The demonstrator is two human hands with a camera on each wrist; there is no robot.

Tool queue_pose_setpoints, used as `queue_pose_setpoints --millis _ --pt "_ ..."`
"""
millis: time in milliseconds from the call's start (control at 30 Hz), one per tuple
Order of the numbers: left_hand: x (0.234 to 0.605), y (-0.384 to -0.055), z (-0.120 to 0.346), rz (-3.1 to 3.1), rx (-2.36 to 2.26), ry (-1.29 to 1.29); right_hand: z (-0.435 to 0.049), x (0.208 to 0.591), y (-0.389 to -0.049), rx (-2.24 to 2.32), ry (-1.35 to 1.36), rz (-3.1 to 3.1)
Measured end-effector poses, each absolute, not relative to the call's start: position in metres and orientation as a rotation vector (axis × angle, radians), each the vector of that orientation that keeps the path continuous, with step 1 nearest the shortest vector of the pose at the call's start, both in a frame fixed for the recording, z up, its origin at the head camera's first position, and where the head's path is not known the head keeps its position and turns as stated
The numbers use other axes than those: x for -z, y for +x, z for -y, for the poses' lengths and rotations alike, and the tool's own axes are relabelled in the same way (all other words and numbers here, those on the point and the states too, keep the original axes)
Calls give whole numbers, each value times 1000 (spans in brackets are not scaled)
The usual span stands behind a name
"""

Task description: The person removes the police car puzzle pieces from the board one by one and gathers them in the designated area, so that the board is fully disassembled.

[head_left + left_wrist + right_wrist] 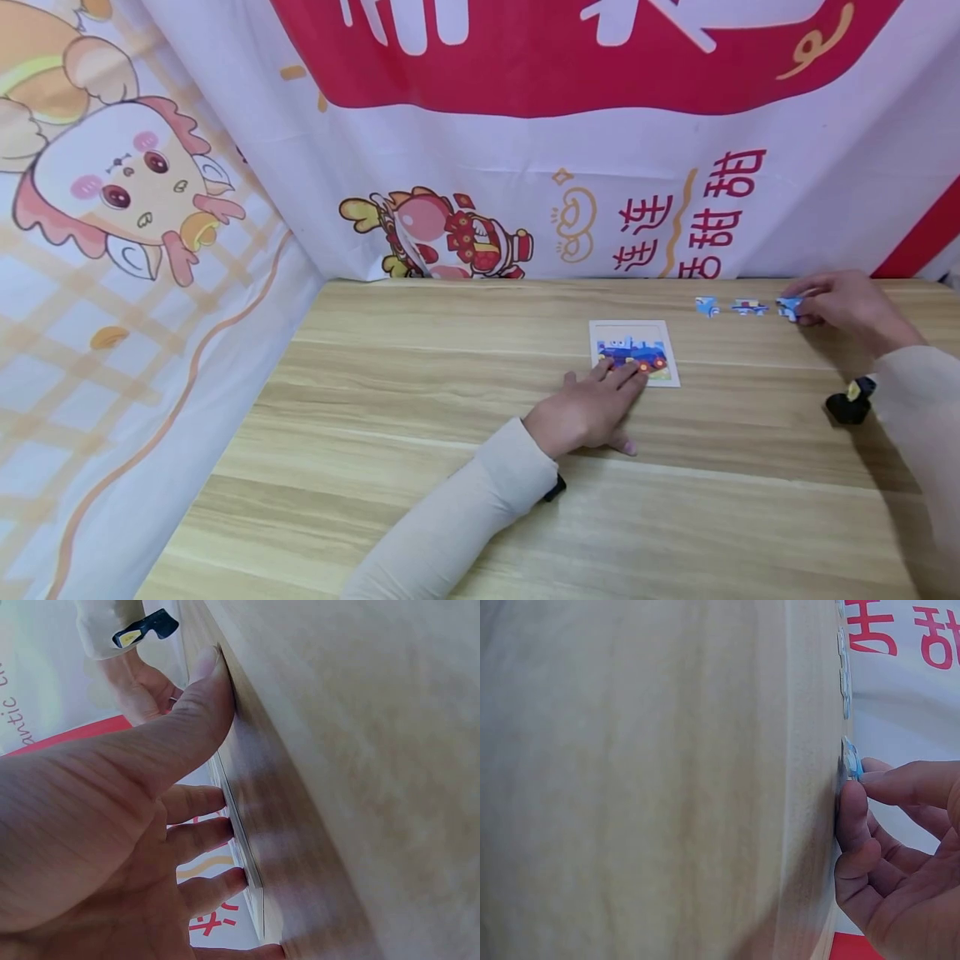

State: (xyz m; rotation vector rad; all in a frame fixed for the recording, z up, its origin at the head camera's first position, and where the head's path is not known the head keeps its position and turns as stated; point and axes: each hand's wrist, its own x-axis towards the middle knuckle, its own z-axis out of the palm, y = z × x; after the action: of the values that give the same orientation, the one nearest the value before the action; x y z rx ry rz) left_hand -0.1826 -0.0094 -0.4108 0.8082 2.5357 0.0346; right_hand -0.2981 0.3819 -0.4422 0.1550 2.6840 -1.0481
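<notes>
A small jigsaw puzzle (633, 330) in a white frame lies on the table, its picture a blue vehicle with red wheels. My left hand (588, 410) rests with spread fingers on the frame's near edge; the left wrist view shows the fingertips (236, 879) at that edge. Toward the back right, my right hand (851, 308) pinches a light-blue puzzle piece (787, 307) between thumb and index finger, close to the tabletop. Beside it lie two loose pieces, a multicoloured one (750, 307) and a blue one (707, 307).
The wood-grain table (420, 400) meets a printed cloth (465, 150) along its back edge. Another cartoon-printed cloth (150, 333) hangs at the left. A black wrist-worn device (849, 404) sits at the right sleeve.
</notes>
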Motion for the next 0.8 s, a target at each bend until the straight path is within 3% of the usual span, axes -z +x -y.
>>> queue_pose_setpoints --millis 800 --pt "411 -182 9 -2540 -38 804 -384 446 -296 1020 129 -2723"
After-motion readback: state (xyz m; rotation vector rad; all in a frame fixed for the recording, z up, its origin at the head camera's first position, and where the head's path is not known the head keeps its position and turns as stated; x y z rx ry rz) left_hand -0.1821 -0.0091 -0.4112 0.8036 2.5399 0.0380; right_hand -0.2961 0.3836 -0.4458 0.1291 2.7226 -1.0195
